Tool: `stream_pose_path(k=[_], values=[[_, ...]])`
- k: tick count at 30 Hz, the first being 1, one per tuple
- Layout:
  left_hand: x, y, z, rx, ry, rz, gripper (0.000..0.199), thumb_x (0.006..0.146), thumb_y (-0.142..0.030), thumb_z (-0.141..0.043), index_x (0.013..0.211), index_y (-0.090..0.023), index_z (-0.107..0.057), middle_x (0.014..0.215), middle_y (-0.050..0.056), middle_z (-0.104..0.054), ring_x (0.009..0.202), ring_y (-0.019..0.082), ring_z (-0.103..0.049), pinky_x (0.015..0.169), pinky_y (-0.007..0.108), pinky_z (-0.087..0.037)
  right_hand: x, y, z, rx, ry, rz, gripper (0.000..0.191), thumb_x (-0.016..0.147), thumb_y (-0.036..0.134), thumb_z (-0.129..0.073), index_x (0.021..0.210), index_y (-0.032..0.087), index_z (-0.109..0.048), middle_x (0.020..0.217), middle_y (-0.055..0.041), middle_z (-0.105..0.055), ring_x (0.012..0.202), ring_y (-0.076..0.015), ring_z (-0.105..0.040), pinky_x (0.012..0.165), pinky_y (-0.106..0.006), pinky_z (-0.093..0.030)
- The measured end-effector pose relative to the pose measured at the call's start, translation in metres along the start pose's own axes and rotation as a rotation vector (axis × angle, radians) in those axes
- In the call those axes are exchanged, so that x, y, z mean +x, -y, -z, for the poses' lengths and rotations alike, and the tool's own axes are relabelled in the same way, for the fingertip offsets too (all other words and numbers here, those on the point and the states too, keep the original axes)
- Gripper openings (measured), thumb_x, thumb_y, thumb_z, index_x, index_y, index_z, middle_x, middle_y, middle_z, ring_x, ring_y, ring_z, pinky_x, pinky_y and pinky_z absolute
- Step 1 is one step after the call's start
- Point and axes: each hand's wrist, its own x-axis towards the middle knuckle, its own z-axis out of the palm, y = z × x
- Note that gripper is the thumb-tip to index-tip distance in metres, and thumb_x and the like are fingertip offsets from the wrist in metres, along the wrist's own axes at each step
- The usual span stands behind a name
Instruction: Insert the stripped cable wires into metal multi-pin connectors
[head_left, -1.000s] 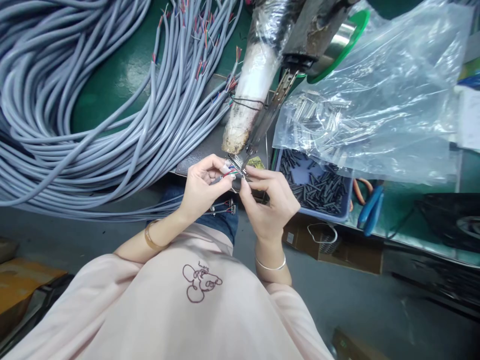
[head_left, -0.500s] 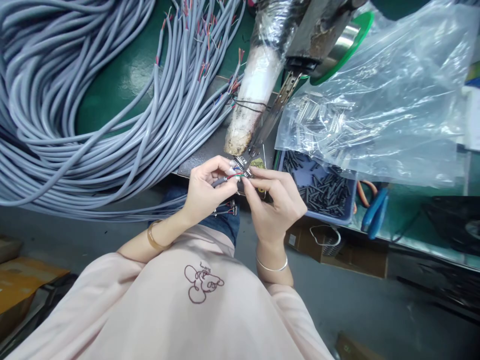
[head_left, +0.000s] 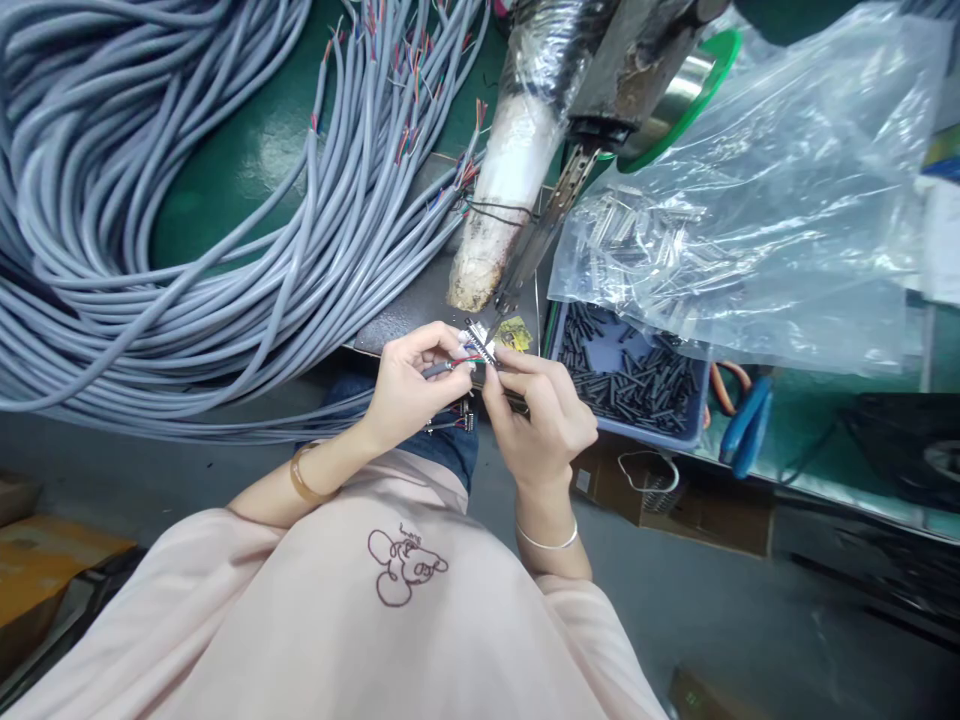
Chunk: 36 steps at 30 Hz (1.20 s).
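My left hand (head_left: 412, 378) is closed around the stripped end of a grey cable (head_left: 437, 370), whose thin red, green and blue wires (head_left: 471, 359) fan out past the fingertips. A small metal multi-pin connector (head_left: 480, 341) sits between my two hands, tilted, with its row of pins showing. Thumb and fingers of my right hand (head_left: 544, 415) pinch at its lower right end; the exact grip there is partly hidden. The tip of a soldering iron (head_left: 495, 330) is just above the connector. Beside it lies a yellow sponge-like piece (head_left: 515, 334).
Bundled grey cables (head_left: 247, 290) fill the left of the bench. A wrapped stand (head_left: 499, 190) and a solder spool (head_left: 690, 100) rise ahead. Right of them are a plastic bag of metal connectors (head_left: 645, 230), a blue tray (head_left: 697, 415) of black tubes, and pliers (head_left: 748, 425).
The connector has moved slightly down and shows more of its pin row. My right hand has shifted a little down and left. My left hand still holds the cable.
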Motion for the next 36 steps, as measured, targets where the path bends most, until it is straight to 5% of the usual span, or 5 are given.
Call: stream_pose_path(k=[14, 19, 22, 27, 36], values=[[-0.007, -0.005, 0.009, -0.142, 0.129, 0.139, 0.019, 0.065, -0.010, -0.070, 0.080, -0.018, -0.061, 0.072, -0.003, -0.062, 0.049, 0.003, -0.042, 0.047, 0.016, -0.035, -0.013, 0.006, 0.009, 0.153, -0.009, -0.163, 0.015, 0.091, 0.012, -0.071, 0.086, 0.024, -0.065, 0.086, 0.0014, -0.080, 0.075, -0.0137, -0.078, 0.065, -0.023, -0.060], [-0.007, -0.003, 0.013, -0.216, 0.145, 0.207, 0.016, 0.064, -0.012, -0.069, 0.074, -0.018, -0.058, 0.064, -0.003, -0.060, 0.049, 0.004, -0.041, 0.045, 0.017, -0.033, -0.018, 0.001, 0.011, 0.239, -0.450, -0.202, 0.013, 0.094, 0.023, -0.070, 0.105, 0.027, -0.075, 0.068, 0.0073, -0.069, 0.039, -0.0065, -0.053, 0.040, -0.022, -0.042], [-0.007, -0.002, 0.013, -0.271, 0.120, 0.241, 0.015, 0.061, -0.013, -0.069, 0.071, -0.017, -0.058, 0.062, -0.004, -0.059, 0.046, 0.003, -0.041, 0.045, 0.017, -0.032, -0.015, 0.001, 0.012, 0.292, -0.627, -0.159, 0.023, 0.094, 0.027, -0.069, 0.117, 0.028, -0.072, 0.079, 0.0066, -0.069, 0.037, -0.0032, -0.046, 0.034, -0.020, -0.037], [-0.008, -0.002, 0.013, -0.348, 0.084, 0.287, 0.013, 0.060, -0.015, -0.069, 0.068, -0.016, -0.058, 0.063, -0.004, -0.059, 0.046, 0.003, -0.043, 0.044, 0.016, -0.030, -0.021, 0.007, 0.012, 0.253, -0.313, -0.254, 0.024, 0.096, 0.013, -0.064, 0.117, 0.024, -0.065, 0.087, 0.0036, -0.078, 0.069, -0.0132, -0.077, 0.061, -0.024, -0.065], [-0.008, -0.006, 0.012, -0.401, 0.082, 0.355, 0.015, 0.058, -0.020, -0.073, 0.064, -0.016, -0.059, 0.065, -0.002, -0.060, 0.045, 0.004, -0.044, 0.044, 0.019, -0.030, -0.016, 0.017, 0.007, 0.135, -0.029, -0.138, 0.013, 0.091, 0.011, -0.071, 0.091, 0.022, -0.064, 0.094, -0.0013, -0.082, 0.086, -0.0141, -0.080, 0.075, -0.023, -0.063]])
